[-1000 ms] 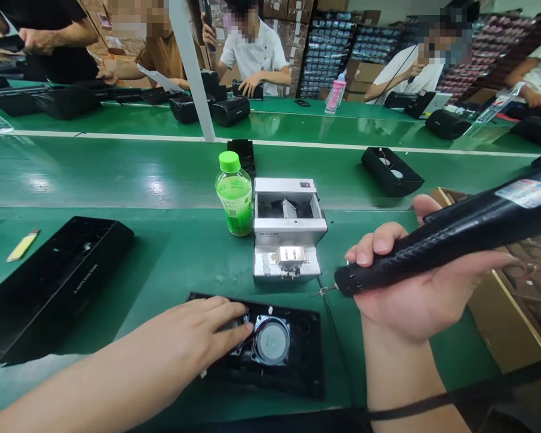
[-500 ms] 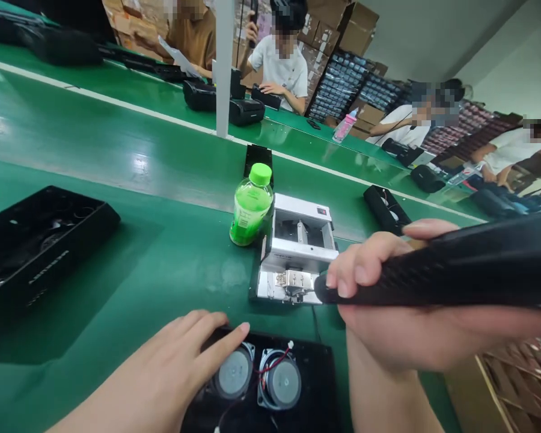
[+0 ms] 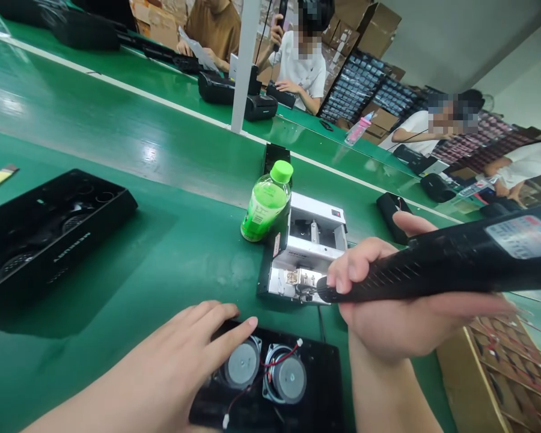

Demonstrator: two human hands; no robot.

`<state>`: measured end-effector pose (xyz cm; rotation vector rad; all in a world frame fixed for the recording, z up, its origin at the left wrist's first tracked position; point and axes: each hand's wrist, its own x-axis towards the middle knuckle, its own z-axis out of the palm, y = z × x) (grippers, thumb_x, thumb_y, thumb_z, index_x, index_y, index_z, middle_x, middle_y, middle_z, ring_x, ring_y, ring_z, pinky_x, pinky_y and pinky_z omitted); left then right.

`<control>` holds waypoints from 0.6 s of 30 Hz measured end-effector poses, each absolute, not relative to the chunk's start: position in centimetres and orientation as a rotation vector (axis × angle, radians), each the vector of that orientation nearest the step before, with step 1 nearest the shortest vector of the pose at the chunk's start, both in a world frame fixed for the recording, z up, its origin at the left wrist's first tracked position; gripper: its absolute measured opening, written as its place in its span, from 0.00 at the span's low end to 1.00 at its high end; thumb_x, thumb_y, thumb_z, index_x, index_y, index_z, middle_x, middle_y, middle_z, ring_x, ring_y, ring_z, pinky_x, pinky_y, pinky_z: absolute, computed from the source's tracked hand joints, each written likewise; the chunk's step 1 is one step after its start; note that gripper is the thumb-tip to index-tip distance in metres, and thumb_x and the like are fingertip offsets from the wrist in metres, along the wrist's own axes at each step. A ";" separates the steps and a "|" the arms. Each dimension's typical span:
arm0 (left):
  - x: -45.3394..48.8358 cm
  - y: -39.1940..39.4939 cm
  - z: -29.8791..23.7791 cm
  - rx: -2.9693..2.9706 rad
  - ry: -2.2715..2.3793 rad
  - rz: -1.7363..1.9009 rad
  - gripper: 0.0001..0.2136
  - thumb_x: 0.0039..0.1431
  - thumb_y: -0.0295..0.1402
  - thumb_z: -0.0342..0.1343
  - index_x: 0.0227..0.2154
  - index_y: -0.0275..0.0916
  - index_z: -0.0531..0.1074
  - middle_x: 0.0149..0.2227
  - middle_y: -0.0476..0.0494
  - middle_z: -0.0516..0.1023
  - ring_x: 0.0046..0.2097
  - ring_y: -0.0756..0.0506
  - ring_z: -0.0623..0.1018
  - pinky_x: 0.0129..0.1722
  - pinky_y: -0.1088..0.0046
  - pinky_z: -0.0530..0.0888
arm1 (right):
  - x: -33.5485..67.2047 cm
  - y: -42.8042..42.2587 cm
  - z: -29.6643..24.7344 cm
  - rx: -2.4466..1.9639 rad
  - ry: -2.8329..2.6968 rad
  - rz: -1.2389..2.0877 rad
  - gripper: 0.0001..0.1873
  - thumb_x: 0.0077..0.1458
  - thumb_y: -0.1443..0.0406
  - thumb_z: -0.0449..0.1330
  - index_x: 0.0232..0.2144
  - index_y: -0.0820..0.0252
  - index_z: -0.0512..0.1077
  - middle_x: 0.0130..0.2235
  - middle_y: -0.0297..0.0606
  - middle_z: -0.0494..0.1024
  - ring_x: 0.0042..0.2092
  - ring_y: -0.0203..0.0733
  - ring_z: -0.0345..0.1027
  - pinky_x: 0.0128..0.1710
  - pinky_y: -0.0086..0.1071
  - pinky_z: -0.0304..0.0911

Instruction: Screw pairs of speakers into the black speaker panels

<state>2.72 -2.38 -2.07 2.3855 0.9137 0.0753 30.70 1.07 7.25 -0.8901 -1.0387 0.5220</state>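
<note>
Left hand [image 3: 162,361] open, not gripping, fingertips at the top edge of the black speaker panel [image 3: 324,391] at lower centre, near its two speakers [image 3: 242,363]. Right hand [image 3: 388,325] clenched around an electric screwdriver [image 3: 433,270], tip at the front end of the screw feeder [image 3: 306,252] just above the panel. Green-capped bottle [image 3: 265,204] touching the feeder's left side.

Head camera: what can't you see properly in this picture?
Head view:
- Electric screwdriver: back end cut off by the right edge.
- Its label: too small to read.
- Its bit: blurred against the metal jig.
- Black speaker panel: bottom cut off by the lower edge, corner hidden by left hand.
</note>
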 end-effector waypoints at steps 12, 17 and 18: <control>1.0 -2.5 -2.6 2.500 0.931 0.082 0.62 0.45 0.34 0.75 0.80 0.67 0.46 0.79 0.45 0.63 0.75 0.23 0.69 0.70 0.36 0.75 | 31.4 -1.2 5.2 -0.887 -0.991 0.622 0.42 0.61 0.25 0.49 0.56 0.47 0.74 0.23 0.26 0.76 0.18 0.40 0.65 0.19 0.34 0.67; 0.2 -2.0 -2.2 2.515 0.960 0.110 0.59 0.46 0.33 0.73 0.79 0.67 0.50 0.78 0.49 0.64 0.76 0.28 0.68 0.72 0.46 0.75 | 32.1 -2.6 6.8 -0.820 -0.933 0.585 0.43 0.59 0.25 0.51 0.54 0.44 0.79 0.21 0.26 0.75 0.16 0.39 0.62 0.17 0.34 0.66; 0.3 -1.9 -2.1 2.511 0.960 0.115 0.59 0.47 0.32 0.73 0.79 0.67 0.50 0.78 0.49 0.64 0.76 0.29 0.68 0.72 0.47 0.75 | 32.2 -3.2 7.2 -0.836 -0.917 0.588 0.40 0.59 0.26 0.55 0.53 0.44 0.80 0.22 0.27 0.76 0.16 0.40 0.62 0.17 0.34 0.66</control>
